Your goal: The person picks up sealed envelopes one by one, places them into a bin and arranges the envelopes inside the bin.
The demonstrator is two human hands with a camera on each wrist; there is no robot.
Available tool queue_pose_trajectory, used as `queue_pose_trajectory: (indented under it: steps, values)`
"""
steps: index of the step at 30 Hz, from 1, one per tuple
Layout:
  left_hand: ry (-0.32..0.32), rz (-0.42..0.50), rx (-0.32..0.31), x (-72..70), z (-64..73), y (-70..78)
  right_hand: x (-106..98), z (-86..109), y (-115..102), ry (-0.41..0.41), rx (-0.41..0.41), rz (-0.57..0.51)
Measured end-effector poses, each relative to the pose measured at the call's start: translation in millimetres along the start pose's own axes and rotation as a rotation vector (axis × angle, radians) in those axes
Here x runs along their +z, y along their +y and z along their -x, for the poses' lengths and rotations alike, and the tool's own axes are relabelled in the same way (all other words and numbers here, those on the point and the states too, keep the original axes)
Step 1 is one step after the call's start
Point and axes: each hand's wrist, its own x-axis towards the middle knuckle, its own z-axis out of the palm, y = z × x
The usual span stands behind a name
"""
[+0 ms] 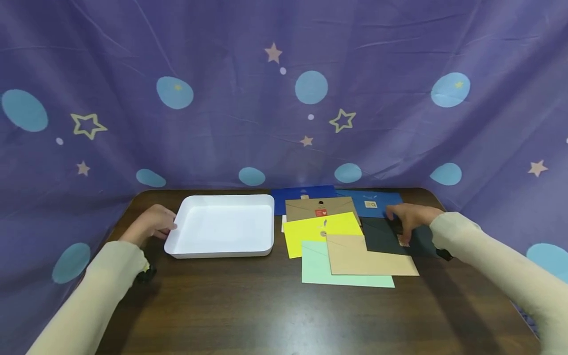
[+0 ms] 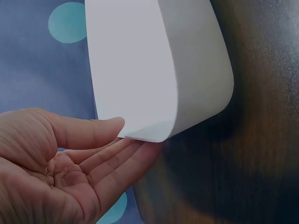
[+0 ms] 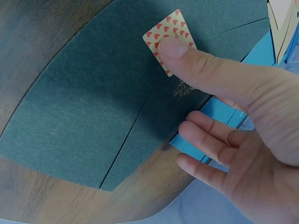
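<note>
My left hand (image 1: 155, 222) grips the left wall of a white rectangular tray (image 1: 222, 254), thumb over the rim and fingers along the outside in the left wrist view. Nothing shows inside the tray. At the right, my right hand (image 1: 411, 217) is over a dark green envelope (image 3: 88, 98) that lies flat. Its thumb (image 3: 201, 70) rests on a cream sticker with red hearts (image 3: 178, 22). The other fingers are spread apart from the thumb, with their tips at the envelope's far edge, in the right wrist view.
Left of the dark envelope, overlapping ones lie fanned out: yellow (image 1: 306, 234), beige (image 1: 372, 261), mint green (image 1: 315, 268), brown (image 1: 297, 209) and blue (image 1: 280, 197). A brighter blue envelope (image 1: 386, 199) lies behind. A purple patterned curtain (image 1: 222, 123) hangs beyond the wooden table (image 1: 213, 305).
</note>
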Motion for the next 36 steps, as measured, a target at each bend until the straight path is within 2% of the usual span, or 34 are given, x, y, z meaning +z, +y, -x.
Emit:
queue_pose_trajectory:
  steps: [12, 23, 36]
  values:
    - [0.007, 0.031, -0.004, -2.8, -3.7, -2.6, -1, -3.7, 1, -0.007, 0.039, -0.010]
    - [0.058, 0.057, 0.025, 2.6, -3.0, -3.8, 0, -2.1, 4, 0.015, 0.034, 0.029]
    - [0.043, 0.071, 0.009, 2.7, -0.1, -3.9, -2, 7.7, 1, 0.013, -0.002, -0.062]
